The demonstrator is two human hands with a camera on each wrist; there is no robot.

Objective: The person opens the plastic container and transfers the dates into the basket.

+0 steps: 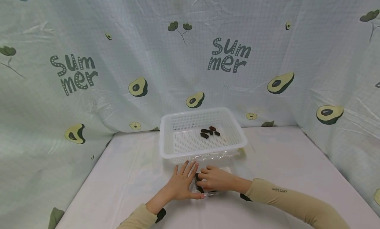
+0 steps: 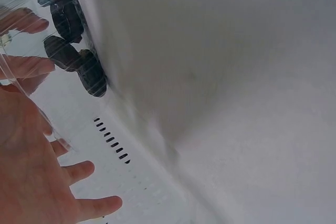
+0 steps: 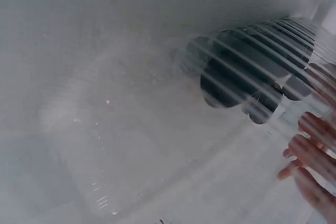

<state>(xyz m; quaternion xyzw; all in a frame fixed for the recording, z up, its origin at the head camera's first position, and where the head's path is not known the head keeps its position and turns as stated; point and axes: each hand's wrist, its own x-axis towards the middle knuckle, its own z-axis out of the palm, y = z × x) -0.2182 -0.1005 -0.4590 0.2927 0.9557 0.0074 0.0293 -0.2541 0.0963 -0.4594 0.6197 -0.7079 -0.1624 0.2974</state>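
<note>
A clear plastic clamshell box (image 1: 207, 194) sits on the table in front of the basket, its clear lid (image 1: 218, 155) folded back towards the basket. Dark, oval, date-like fruits (image 1: 200, 189) lie at its left end; the left wrist view shows several of these fruits (image 2: 65, 17) through the plastic. My left hand (image 1: 181, 184) rests against the box's left side with fingers spread and thumb along the near edge. Inside the box, my right hand (image 1: 216, 179) has bent fingers among the fruits; whether it pinches one is hidden. In the right wrist view, ribbed plastic covers dark fruits (image 3: 226, 80).
Behind the box stands a white perforated basket (image 1: 203, 154) with several dark fruits (image 1: 205, 135) on its floor, right of the middle. White cloth covers the table (image 1: 133, 169). A printed curtain (image 1: 166, 57) encloses the back and sides.
</note>
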